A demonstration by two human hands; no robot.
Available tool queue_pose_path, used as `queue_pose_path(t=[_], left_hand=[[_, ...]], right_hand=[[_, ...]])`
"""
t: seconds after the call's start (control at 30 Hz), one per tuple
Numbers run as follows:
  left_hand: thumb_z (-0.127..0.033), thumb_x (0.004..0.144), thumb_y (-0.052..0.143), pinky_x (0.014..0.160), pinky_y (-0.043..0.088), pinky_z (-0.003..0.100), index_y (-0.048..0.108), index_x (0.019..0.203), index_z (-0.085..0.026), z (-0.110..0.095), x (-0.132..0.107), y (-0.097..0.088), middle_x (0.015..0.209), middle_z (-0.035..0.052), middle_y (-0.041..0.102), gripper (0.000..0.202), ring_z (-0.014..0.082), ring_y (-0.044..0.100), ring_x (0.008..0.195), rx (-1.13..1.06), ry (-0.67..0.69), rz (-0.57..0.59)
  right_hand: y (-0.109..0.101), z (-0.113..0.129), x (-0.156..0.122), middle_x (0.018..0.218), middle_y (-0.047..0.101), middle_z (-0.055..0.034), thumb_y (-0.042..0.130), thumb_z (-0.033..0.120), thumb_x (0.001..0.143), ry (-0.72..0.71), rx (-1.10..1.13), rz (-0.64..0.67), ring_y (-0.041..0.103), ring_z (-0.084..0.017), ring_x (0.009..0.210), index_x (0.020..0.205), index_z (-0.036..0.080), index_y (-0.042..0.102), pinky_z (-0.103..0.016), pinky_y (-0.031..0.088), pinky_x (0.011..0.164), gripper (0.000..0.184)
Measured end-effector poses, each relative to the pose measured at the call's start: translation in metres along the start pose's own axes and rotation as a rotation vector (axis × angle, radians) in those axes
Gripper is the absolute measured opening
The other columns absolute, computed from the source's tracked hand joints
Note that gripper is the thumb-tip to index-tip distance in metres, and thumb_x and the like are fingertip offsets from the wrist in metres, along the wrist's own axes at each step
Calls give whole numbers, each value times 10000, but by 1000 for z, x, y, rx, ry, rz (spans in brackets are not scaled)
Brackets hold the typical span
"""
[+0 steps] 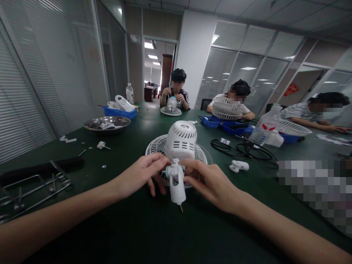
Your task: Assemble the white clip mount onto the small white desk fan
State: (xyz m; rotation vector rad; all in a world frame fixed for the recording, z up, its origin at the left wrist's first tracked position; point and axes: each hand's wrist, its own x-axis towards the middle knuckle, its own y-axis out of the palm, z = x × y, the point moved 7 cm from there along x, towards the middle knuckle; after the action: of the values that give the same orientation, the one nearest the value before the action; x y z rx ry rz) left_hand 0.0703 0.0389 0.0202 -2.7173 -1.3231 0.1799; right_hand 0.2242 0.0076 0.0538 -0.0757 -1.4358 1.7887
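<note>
A white fan motor housing (182, 141) with vent slots rests on a round white fan grille (156, 146), its hinged neck (178, 185) pointing towards me. A thin brass-coloured pin sticks out of the neck's lower end. On the left of the joint sits a light blue piece (167, 172). My right hand (210, 181) grips the neck's right side between thumb and fingers; the fingertips are partly hidden. My left hand (145, 172) touches the joint's upper left with its fingertips, its lower fingers spread and hanging loose.
Left lie a metal clamp-like frame (35, 187), a small white part (101, 145) and a steel bowl (107, 124). A blue tray (121, 113) stands behind. Right are a white fitting (239, 166), black cable (224, 146) and a bottle (265, 126). Several people sit around the table.
</note>
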Motion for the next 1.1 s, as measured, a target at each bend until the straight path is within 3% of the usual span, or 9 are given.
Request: queue_pose_path(t=[0.2, 0.33, 0.47, 0.6, 0.83, 1.1], left_hand=[[-521, 952, 408, 480, 460, 203, 514, 1084, -160, 8, 2, 7, 908, 60, 674, 399, 154, 671, 661, 72, -48, 127], [-554, 950, 375, 473, 453, 208, 523, 1046, -148, 10, 1, 9, 883, 64, 670, 443, 149, 659, 636, 66, -74, 166], [-518, 929, 466, 503, 458, 212, 509, 1026, -168, 4, 0, 6, 899, 33, 649, 365, 146, 653, 676, 87, 2, 108], [-483, 897, 550, 571, 478, 229, 489, 1020, -182, -5, -5, 4, 854, 1, 632, 330, 144, 632, 719, 208, 52, 36], [-380, 968, 425, 590, 467, 227, 560, 968, -181, -26, -15, 2, 790, -4, 605, 240, 121, 581, 664, 414, 199, -133], [-255, 902, 539, 728, 512, 289, 579, 1060, -178, -33, -18, 8, 1048, 51, 647, 180, 187, 618, 906, 542, 305, -143]], right_hand=[[0, 6, -1, 953, 625, -22, 498, 269, 973, -60, -74, -36, 561, -115, 702, 1252, 231, 458, -245, 428, 603, 285], [0, 9, -1, 867, 597, 2, 489, 255, 971, -69, -110, -55, 537, -108, 644, 1262, 237, 423, -235, 402, 557, 298], [0, 8, -1, 811, 610, 20, 467, 231, 984, -73, -129, -45, 527, -97, 596, 1243, 239, 429, -230, 386, 549, 262], [-1, 6, -2, 928, 648, -13, 483, 235, 981, -99, -126, -36, 597, -114, 729, 1224, 243, 448, -238, 426, 630, 245], [-4, 3, -1, 911, 677, -24, 479, 348, 984, -33, -96, -28, 593, -112, 655, 1206, 226, 486, -239, 417, 598, 253], [-7, -3, 1, 825, 650, -4, 459, 429, 973, 95, -63, -12, 574, -123, 648, 1112, 206, 534, -243, 403, 588, 273]])
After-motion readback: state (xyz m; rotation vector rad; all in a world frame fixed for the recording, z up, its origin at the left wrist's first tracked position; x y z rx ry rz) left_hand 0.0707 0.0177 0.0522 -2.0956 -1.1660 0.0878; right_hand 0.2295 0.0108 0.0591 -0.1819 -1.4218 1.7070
